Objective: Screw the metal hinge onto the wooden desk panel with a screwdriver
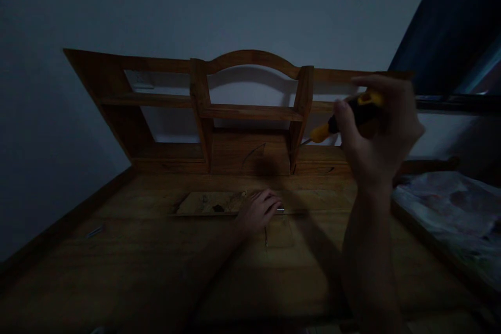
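Note:
In the head view, my right hand is raised on the right, its fingers wrapped round the handle of a yellow-and-black screwdriver. The thin shaft points down and left, clear of the desk surface. My left hand rests low at the middle of the wooden desk, fingers together and curled down. By its fingertips shows a small shiny edge; what the fingers hold is hidden. Under and beside that hand runs a long wooden strip, its surface stained and damaged with a dark hole.
A wooden shelf unit with an arched top stands along the wall at the back. Left on the desk lies a small, thin, light object. Crumpled clear plastic lies at the right. A dark curtain hangs upper right. The light is dim.

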